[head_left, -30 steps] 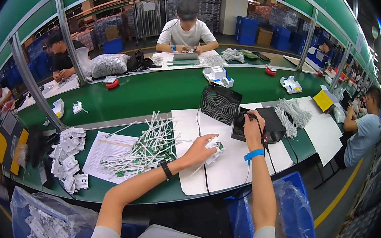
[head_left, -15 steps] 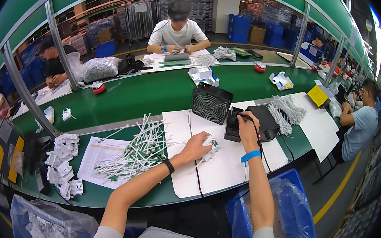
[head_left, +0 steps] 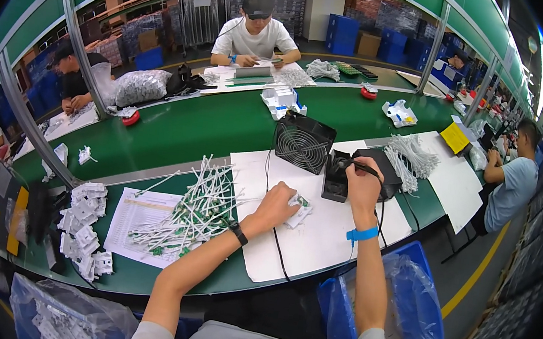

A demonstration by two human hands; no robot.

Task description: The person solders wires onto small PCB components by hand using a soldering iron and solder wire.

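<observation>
On the white board (head_left: 256, 259), my left hand (head_left: 277, 205) has its fingers closed on a small white plastic housing (head_left: 300, 214) with a bit of green circuit board showing. The fingers partly cover the housing. My right hand (head_left: 364, 181) grips a black soldering iron (head_left: 364, 167) like a pen, its front end over an open black holder box (head_left: 335, 187). The iron's tip is lost against the dark box. A black fan (head_left: 304, 145) stands just left of the holder. Left of my left hand lies a heap of white cables with green boards (head_left: 192, 217).
White housings (head_left: 86, 227) are piled at the left, beside a printed sheet (head_left: 123, 227). A bundle of white cables (head_left: 413, 158) lies right of a black unit (head_left: 377, 160). Beyond runs a green conveyor belt (head_left: 210, 124). A lined blue bin (head_left: 425, 308) stands below right; a co-worker (head_left: 255, 37) sits opposite.
My right hand has tilted the soldering iron flatter over the holder box and shifted slightly right. Parts on the belt have drifted left. The co-worker opposite has raised their head.
</observation>
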